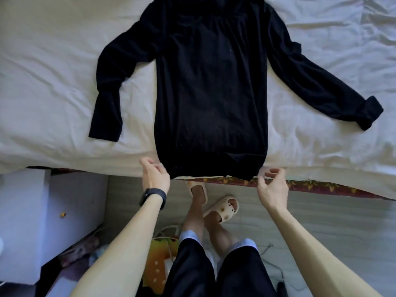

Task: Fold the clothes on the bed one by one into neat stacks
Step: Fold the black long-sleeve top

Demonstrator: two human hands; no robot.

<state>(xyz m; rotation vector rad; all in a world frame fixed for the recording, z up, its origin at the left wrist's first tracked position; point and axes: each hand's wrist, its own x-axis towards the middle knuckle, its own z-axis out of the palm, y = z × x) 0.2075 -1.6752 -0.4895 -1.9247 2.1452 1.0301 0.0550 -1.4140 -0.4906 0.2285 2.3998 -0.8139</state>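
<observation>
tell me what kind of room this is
Most likely a bedroom in a home: a rumpled, white-sheeted bed, a black long-sleeved top spread flat on it, and the person standing at its edge in slippers.

left hand (155, 175): pinches hem (214, 171) | right hand (272, 186): pinches hem | arms: extended

Single head-worn wide-angle view, aimed forward and steeply down across the near edge of the bed (53, 71). Close range. The floor (321, 221) lies directly beneath the camera.

Matt black cloth top (211, 86), creased white sheet (53, 61)
</observation>
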